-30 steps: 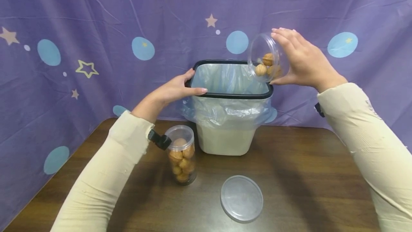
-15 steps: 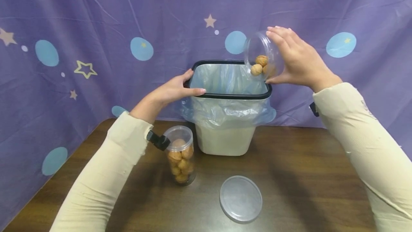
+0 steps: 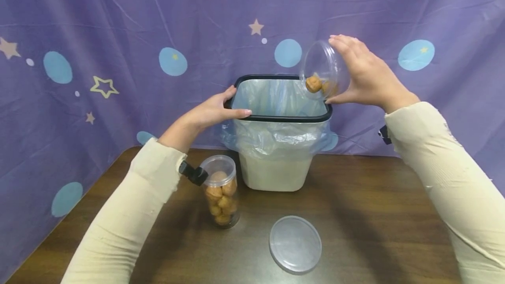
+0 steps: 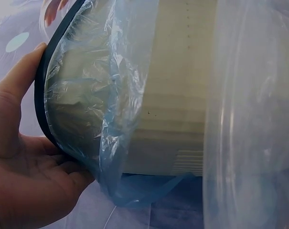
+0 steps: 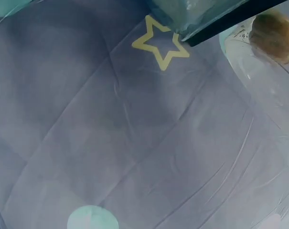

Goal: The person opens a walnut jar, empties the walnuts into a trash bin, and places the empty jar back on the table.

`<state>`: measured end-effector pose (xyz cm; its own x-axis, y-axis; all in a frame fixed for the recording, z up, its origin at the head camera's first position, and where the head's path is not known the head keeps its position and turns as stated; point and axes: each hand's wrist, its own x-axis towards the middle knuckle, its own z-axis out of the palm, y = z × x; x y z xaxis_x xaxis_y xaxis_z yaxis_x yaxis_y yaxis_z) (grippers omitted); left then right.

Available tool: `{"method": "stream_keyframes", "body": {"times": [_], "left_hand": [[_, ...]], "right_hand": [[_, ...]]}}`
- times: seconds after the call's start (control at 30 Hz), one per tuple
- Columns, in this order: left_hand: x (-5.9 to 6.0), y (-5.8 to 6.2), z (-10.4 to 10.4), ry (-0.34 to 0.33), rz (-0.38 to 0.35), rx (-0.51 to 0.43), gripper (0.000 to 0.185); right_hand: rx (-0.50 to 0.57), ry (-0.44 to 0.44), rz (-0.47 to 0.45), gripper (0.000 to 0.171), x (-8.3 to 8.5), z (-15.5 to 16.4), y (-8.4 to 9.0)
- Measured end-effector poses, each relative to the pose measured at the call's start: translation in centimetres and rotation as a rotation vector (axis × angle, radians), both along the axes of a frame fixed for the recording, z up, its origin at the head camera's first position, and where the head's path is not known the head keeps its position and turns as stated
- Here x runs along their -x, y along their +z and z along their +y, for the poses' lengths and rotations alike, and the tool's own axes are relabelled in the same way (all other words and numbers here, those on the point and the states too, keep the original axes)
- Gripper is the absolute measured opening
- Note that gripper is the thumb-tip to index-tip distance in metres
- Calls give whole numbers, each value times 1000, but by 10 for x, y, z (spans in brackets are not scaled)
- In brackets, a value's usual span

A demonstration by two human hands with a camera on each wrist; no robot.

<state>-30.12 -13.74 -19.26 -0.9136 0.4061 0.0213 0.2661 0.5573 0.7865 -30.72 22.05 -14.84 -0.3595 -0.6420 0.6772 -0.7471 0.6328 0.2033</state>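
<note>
In the head view my left hand (image 3: 207, 111) holds the black rim of a pale trash bin (image 3: 276, 172), thumb on the front edge; the left wrist view shows its fingers under the rim. A thin bluish bag lines the bin and folds over its outside. My right hand (image 3: 367, 73) grips a clear plastic jar (image 3: 318, 58), tipped on its side with its mouth facing left above the bin's right edge. Walnuts (image 3: 314, 84) lie low inside that jar; one walnut (image 5: 274, 38) shows in the right wrist view. The bin's bottom inside is hidden.
A second clear jar (image 3: 218, 161) full of walnuts stands left of the bin, beside my left wrist. A round translucent lid (image 3: 296, 244) lies flat on the brown wooden table (image 3: 367, 214). Behind everything hangs a purple curtain (image 3: 221, 12) with stars and dots.
The tipped jar has shifted slightly left over the bin. The walnuts inside have rolled, and fewer show than before. My left hand stays on the rim.
</note>
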Motion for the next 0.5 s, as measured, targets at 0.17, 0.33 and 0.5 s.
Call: {"method": "stream_keyframes", "body": {"times": [0.17, 0.33, 0.5], "left_hand": [[0, 0, -1, 2, 1, 6, 97], [-1, 0, -1, -1, 6, -1, 97], [0, -1, -1, -7, 12, 6, 97]], "right_hand": [[-39, -8, 26, 119, 0, -1, 1], [-35, 40, 42, 119, 0, -4, -1], [-42, 43, 109, 119, 0, -1, -1]]}}
